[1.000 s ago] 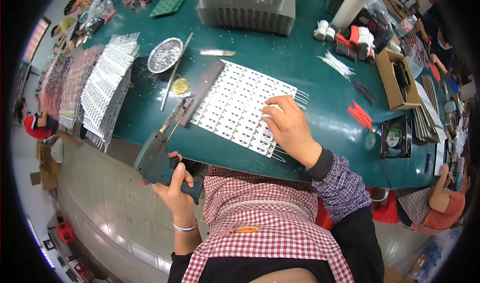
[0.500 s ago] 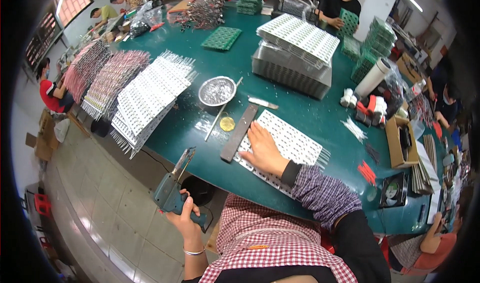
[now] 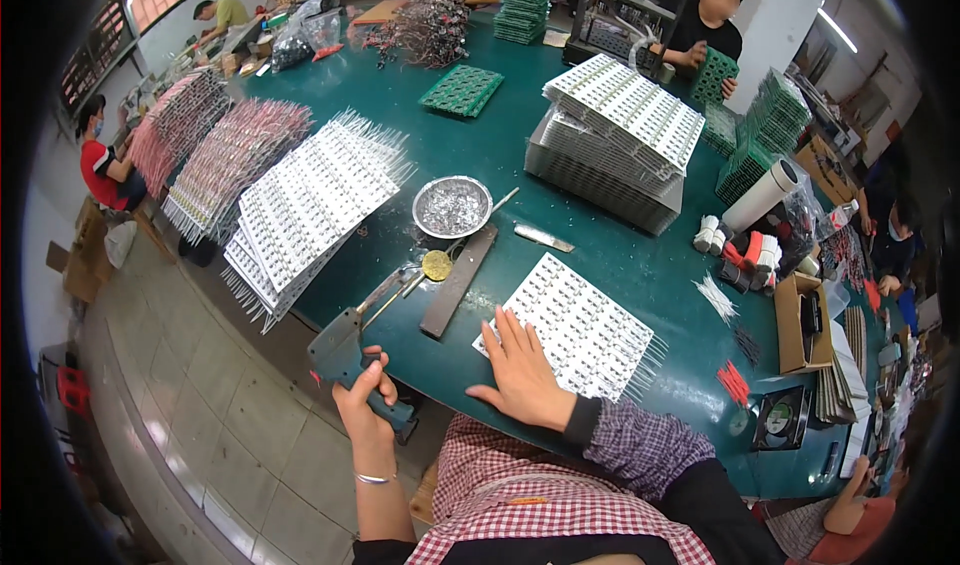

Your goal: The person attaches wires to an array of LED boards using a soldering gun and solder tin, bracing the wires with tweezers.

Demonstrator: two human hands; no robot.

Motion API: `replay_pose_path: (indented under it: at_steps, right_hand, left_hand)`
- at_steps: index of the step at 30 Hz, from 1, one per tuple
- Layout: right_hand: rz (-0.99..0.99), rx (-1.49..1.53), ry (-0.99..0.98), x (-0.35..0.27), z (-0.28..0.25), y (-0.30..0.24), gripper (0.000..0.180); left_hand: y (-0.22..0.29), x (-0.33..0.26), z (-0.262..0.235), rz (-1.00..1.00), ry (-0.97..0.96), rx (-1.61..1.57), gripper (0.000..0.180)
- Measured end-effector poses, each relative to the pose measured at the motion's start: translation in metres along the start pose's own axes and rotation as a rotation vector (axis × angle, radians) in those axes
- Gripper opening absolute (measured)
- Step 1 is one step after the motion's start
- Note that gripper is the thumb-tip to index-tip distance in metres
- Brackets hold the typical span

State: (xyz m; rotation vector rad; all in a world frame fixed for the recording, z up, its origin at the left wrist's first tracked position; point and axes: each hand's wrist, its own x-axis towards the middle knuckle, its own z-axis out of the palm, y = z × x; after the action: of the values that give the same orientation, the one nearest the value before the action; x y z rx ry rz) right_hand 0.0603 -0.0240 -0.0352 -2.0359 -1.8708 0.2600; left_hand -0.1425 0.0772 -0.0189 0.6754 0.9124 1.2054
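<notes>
My left hand [image 3: 366, 400] grips the handle of a green soldering gun [image 3: 342, 350] at the table's near edge. The gun's tip reaches over the table beside a round yellow sponge [image 3: 436, 265]; whether they touch I cannot tell. My right hand [image 3: 525, 373] lies flat with fingers spread, fingertips on the near left part of a white circuit board panel [image 3: 590, 325]. Thin white wires stick out from the panel's right edge. A long dark bar [image 3: 458, 287] rests left of the panel, apart from it. Behind the sponge stands a metal bowl [image 3: 452, 207] with silvery bits inside.
Stacked white panels with wires [image 3: 310, 200] lie at the left. More boards [image 3: 610, 165] are piled at the back. At the right are a white cylinder [image 3: 760, 195], an open carton [image 3: 803, 320] and a small fan [image 3: 782, 417]. A co-worker [image 3: 705, 40] holds a green board across the table.
The soldering gun has come forward over the table toward the sponge. The dark bar has left the panel's left edge and lies farther left. My right hand has slid nearer on the panel.
</notes>
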Motion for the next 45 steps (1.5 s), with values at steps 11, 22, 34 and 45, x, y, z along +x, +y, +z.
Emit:
replay_pose_path:
  at_steps: [11,22,34,45]
  right_hand:
    - [-0.155,0.042,-0.175,-0.083,-0.021,0.007,0.094]
    - [-0.327,0.116,0.222,-0.159,-0.01,0.026,0.047]
    - [-0.005,-0.2,1.173,-0.113,-0.262,0.027,0.036]
    - [-0.337,-0.898,0.957,0.144,-0.286,0.109,0.038]
  left_hand:
    - [-0.017,0.069,0.016,-0.448,-0.375,0.045,0.022]
    - [-0.015,0.076,0.044,-0.304,-0.266,0.54,0.021]
    - [-0.007,0.091,0.045,-0.015,-0.262,1.143,0.04]
    - [0.004,0.066,0.073,0.274,-0.223,1.784,0.06]
